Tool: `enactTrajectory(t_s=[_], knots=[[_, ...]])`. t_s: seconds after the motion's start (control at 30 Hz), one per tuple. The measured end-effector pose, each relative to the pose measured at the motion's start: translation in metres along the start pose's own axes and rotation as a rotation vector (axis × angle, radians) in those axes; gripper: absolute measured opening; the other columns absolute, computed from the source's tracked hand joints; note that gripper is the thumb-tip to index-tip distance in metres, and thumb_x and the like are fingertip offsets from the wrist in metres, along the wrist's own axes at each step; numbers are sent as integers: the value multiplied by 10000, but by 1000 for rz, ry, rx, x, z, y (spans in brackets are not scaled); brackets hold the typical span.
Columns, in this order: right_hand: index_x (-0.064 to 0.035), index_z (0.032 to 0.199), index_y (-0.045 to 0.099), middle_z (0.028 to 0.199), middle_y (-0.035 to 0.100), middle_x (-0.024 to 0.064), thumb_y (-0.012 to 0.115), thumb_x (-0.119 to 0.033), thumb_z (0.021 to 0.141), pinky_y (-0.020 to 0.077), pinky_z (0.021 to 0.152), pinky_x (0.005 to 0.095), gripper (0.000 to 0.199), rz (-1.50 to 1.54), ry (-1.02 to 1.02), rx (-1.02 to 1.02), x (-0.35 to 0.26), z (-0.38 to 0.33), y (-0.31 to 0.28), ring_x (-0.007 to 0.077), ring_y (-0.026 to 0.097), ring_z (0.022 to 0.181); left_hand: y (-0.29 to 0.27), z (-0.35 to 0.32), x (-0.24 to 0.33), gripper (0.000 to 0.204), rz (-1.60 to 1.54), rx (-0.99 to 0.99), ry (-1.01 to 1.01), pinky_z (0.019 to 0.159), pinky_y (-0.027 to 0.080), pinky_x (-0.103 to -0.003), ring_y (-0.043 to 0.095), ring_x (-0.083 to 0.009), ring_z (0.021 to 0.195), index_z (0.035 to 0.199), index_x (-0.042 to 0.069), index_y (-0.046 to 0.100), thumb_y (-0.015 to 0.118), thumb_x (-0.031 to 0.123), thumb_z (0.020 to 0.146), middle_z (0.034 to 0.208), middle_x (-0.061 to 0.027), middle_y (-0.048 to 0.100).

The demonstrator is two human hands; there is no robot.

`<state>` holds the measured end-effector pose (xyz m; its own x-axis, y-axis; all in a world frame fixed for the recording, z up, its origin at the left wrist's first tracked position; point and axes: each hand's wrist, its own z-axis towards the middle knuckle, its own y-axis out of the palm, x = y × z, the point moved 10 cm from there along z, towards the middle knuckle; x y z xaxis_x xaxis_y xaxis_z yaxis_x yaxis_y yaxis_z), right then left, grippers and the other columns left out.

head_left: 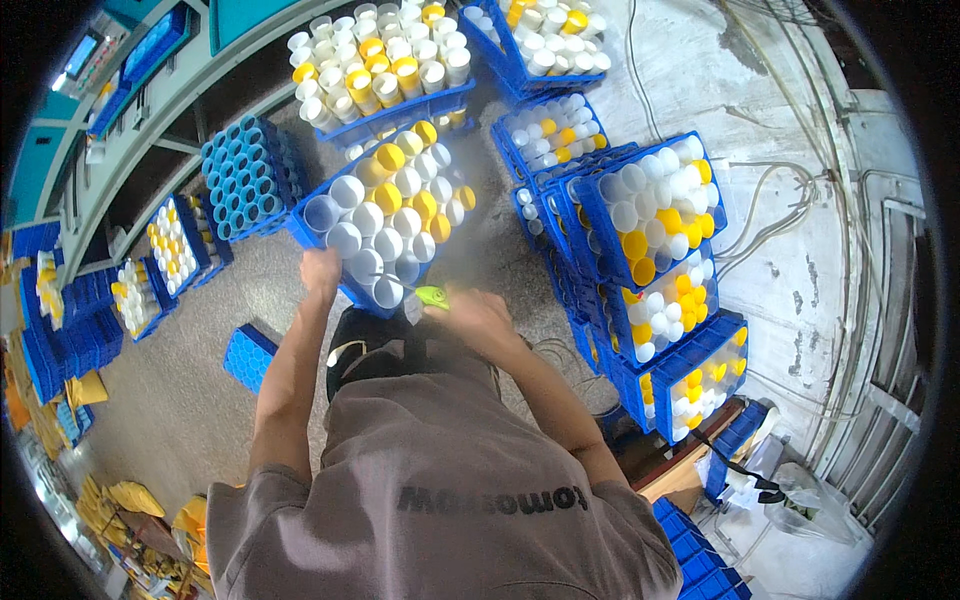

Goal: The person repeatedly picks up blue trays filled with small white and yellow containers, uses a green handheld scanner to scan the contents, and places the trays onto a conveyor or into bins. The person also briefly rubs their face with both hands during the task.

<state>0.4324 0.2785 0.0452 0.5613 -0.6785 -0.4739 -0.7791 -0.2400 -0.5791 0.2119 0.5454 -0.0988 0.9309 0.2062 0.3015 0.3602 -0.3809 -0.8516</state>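
A blue crate [313,244] filled with upright white and yellow tubes [386,243] stands tilted in front of me. My left hand [321,272] is closed at the crate's near left corner, gripping its edge. Near the front corner my right hand [476,318] is wrapped round a lime-green tool [432,296]. A thin tip reaches from that tool over the open mouths of the nearest tubes. The tool's exact kind is hard to make out, since my fingers cover most of it and the hand is slightly blurred.
Beyond stands another blue crate [398,112] of tubes. Stacked crates [612,262] rise at the right beside a white wall. Left of my crate is a light-blue tube rack [246,172]; a small blue rack [250,358] lies on the floor. More crates line the left side.
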Motion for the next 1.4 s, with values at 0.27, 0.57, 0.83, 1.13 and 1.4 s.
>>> enactTrajectory(t_s=[0.27,0.57,0.83,1.13,1.4], knots=[[-22,975,622,804,703,173,546,-525,950,550,658,468,509,-107,-70,312,27,9,-47,342,703,763,-8,-2,-19,433,-200,54,113,686,531,-436,708,-332,715,783,-53,698,713,379,766,755,-210,706],[-20,981,644,774,695,191,580,-564,907,545,640,476,552,-217,164,557,108,4,-122,369,694,736,-12,-11,-23,331,-342,-138,143,639,494,-374,623,-168,645,807,-69,691,704,259,853,684,-118,683],[4,1021,638,795,690,232,587,-541,918,537,642,483,556,-162,108,626,99,13,-169,408,681,757,-28,-29,3,409,-398,-173,242,680,499,-368,619,-157,693,860,-87,685,721,321,859,741,-135,694],[-15,904,678,726,675,179,552,-565,924,530,616,449,565,-206,-40,416,40,-3,-125,348,681,705,-25,-33,33,424,-155,-143,212,700,514,-426,710,-317,730,812,-74,693,695,348,853,720,-230,687],[11,1048,607,661,671,135,612,-476,923,535,513,396,502,-275,-206,479,-47,-23,-97,291,686,600,-14,-37,76,437,-4,-49,277,800,528,-480,691,-431,891,872,-42,712,673,391,839,854,-283,695]])
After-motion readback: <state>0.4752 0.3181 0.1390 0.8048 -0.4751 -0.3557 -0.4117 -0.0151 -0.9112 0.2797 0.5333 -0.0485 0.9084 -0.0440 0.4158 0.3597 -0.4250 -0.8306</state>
